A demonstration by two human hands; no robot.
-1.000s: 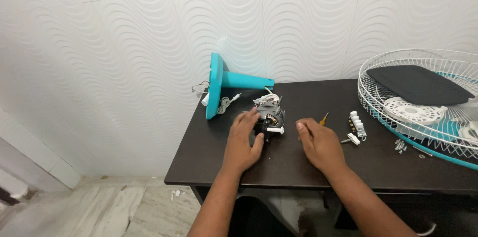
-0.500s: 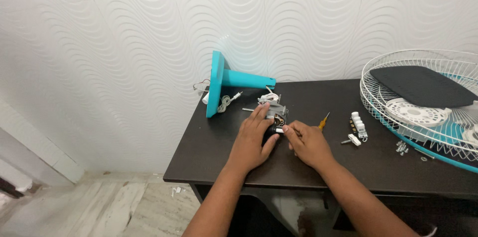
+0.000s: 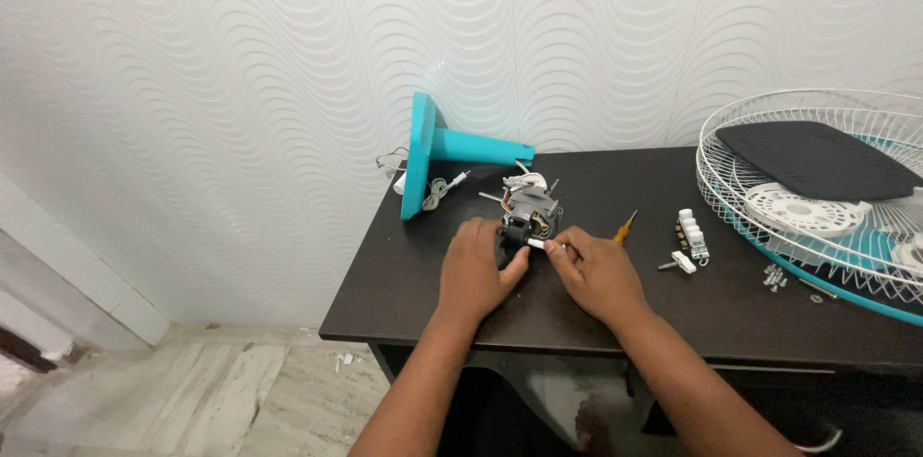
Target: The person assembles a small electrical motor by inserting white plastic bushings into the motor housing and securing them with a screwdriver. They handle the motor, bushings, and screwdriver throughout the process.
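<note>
A small grey fan motor (image 3: 531, 212) with copper windings and loose wires sits on the dark table (image 3: 404, 298). My left hand (image 3: 478, 268) rests against the motor's near side, thumb pressed on its black lower part. My right hand (image 3: 593, 270) pinches a small white cylindrical piece (image 3: 536, 243) that sticks out of the motor's front. Both hands meet at that spot.
A teal fan stand (image 3: 437, 151) lies on its side behind the motor, cord coiled beside it. A yellow-handled screwdriver (image 3: 625, 226), a white switch block (image 3: 692, 234) and loose screws (image 3: 774, 274) lie to the right. A white wire fan guard (image 3: 817, 197) holding fan parts overhangs the right end.
My right hand has moved left from the table onto the white piece at the motor's front. My left hand has slid closer against the motor.
</note>
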